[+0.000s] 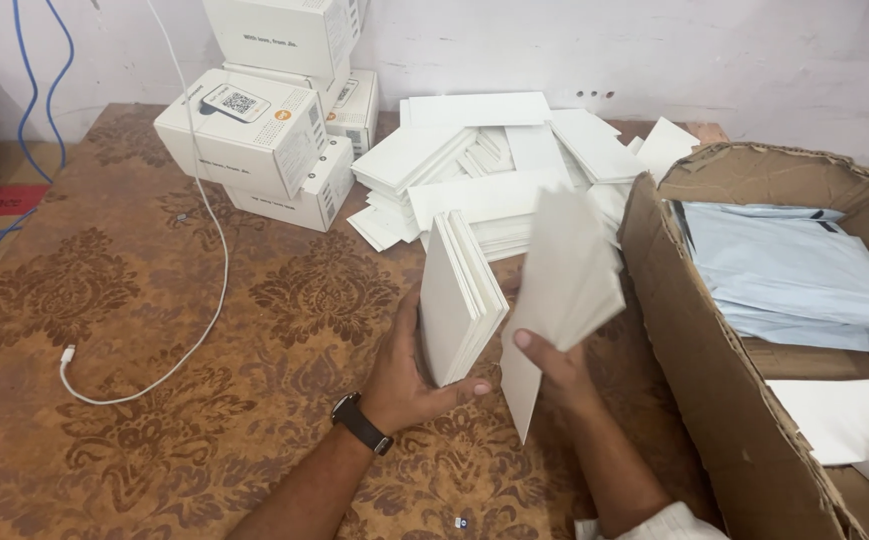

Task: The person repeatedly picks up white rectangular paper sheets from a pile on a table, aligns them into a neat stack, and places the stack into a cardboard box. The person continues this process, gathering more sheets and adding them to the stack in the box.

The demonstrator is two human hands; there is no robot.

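- Brown patterned table (154, 300) set against a pale wall; items follow from left to right.
- White cable (216, 240) trailing down across the table, its plug end lying free at the left.
- White boxes (254, 130) stacked at the back left, near the wall.
- Loose heap of white cards (484, 160) at the back centre, some fanned, some piled.
- Left hand (404, 375), a dark watch (361, 423) on its wrist, clamped around a stack of cards (457, 295) held upright on edge above the table.
- Right hand (554, 365) just beside it, fingers closed on a second, fanned sheaf of cards (559, 290), blurred.
- Torn cardboard box (694, 330) at the right, holding pale blue pouches (794, 270) and white sheets (844, 415).
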